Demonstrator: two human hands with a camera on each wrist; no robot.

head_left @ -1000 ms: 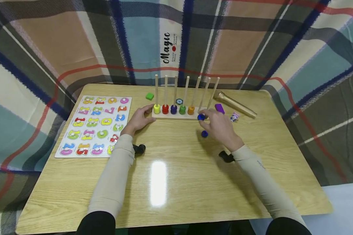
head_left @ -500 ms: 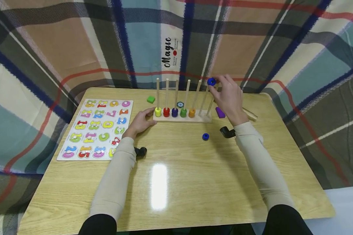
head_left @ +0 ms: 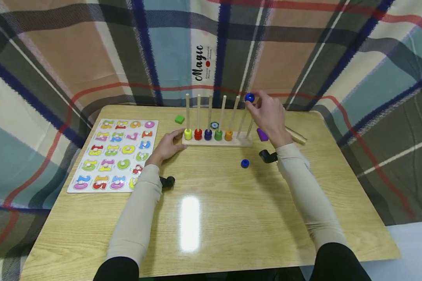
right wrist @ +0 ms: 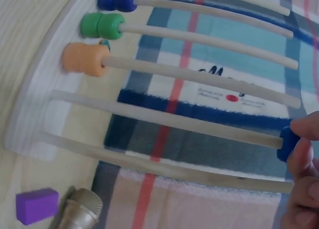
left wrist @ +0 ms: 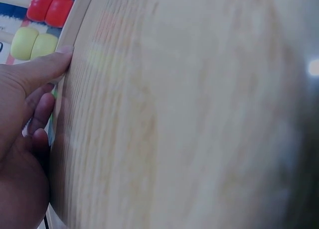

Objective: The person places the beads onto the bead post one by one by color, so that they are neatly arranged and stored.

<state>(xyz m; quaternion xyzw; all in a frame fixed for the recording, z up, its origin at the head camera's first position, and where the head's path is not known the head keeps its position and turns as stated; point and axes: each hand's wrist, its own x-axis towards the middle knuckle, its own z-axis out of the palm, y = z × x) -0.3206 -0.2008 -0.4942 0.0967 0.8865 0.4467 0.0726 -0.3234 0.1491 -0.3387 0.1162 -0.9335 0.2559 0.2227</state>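
Note:
A wooden peg stand (head_left: pixel 216 143) with a row of upright pegs sits near the far side of the table. Yellow (head_left: pixel 188 134), red (head_left: pixel 198 135), dark blue (head_left: pixel 208 135), green (head_left: pixel 218 135) and orange beads (head_left: pixel 228 136) sit low on its pegs. My left hand (head_left: pixel 167 147) holds the stand's left end, thumb at the front. Between thumb and fingertips, my right hand (head_left: pixel 269 117) pinches a blue bead (right wrist: pixel 286 143). In the right wrist view that bead is at the tip of the bare peg beside the orange beads. Another blue bead (head_left: pixel 245 163) lies on the table.
A number board (head_left: pixel 114 156) lies at the left. Behind the stand are a green block (head_left: pixel 179 119) and a small round dark piece (head_left: pixel 214 125). To the right are a purple block (head_left: pixel 262 134) and a gold microphone (head_left: pixel 295 135), partly hidden by my right hand.
My right hand has lifted the blue bead from the front of the stand up to a peg's top, then shifted slightly left. My left hand stays at the stand's end.

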